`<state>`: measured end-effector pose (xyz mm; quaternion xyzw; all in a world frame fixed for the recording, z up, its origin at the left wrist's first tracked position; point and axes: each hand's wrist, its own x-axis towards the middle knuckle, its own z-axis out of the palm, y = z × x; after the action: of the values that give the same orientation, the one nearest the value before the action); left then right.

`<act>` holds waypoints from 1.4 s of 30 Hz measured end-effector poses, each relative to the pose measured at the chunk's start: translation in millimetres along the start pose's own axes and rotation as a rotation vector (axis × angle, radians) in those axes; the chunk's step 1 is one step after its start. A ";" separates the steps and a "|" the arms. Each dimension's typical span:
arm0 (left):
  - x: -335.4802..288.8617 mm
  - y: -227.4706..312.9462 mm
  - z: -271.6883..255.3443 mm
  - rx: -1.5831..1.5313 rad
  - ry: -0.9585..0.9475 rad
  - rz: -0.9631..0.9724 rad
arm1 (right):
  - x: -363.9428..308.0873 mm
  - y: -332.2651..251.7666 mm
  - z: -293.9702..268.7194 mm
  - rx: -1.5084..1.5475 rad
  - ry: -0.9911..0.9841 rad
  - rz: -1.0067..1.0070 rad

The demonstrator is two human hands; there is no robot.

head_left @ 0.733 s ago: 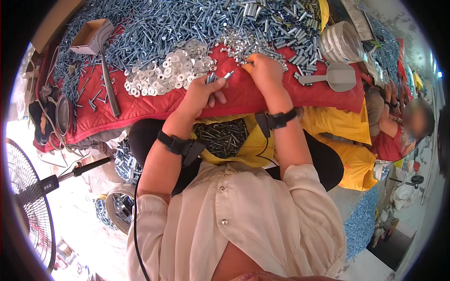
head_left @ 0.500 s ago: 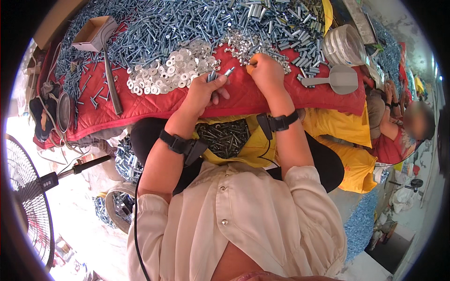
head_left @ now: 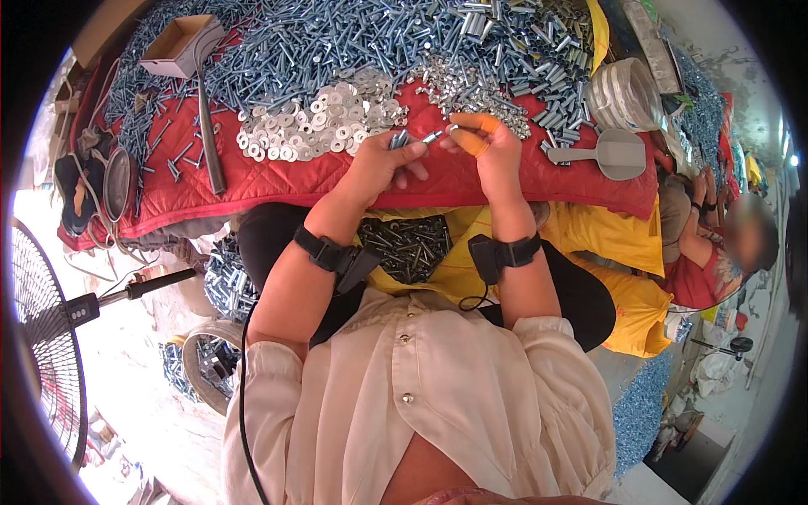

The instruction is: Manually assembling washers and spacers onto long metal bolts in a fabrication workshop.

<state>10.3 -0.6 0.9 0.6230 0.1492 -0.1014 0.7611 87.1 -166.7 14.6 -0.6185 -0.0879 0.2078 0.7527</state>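
My left hand (head_left: 375,170) is closed round a few bolts; one bolt (head_left: 432,136) points out past the thumb toward the right. Close to that bolt's tip is my right hand (head_left: 500,158), with orange covers on some fingers. Its thumb and fingertips are pinched, and whatever is between them is too small to make out. Just beyond the hands lie a pile of flat washers (head_left: 313,120) on the left and a heap of small nut-like silver pieces (head_left: 461,82) on the right. A big spread of bolts (head_left: 328,42) lies behind them.
Metal sleeves (head_left: 551,108) and a grey scoop (head_left: 621,155) lie to the right on the red quilted cloth (head_left: 278,181). A long-handled tool (head_left: 210,139) lies left. An open yellow bag of dark bolts (head_left: 406,250) is on my lap. A fan (head_left: 50,337) stands left; another person sits right.
My right hand has come from the small silver pieces toward my left hand, its fingertips now at the bolt's tip. The left hand keeps its bolts and has shifted slightly right.
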 end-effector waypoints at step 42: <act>-14.5 9.1 9.6 0.040 -0.461 -0.159 | -36.0 -8.4 -2.5 -0.793 -0.130 -0.375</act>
<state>0.8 -8.6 16.1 0.5846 0.0181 -0.3032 0.7523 57.4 -185.4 26.7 -0.8186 -0.3186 0.0564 0.4746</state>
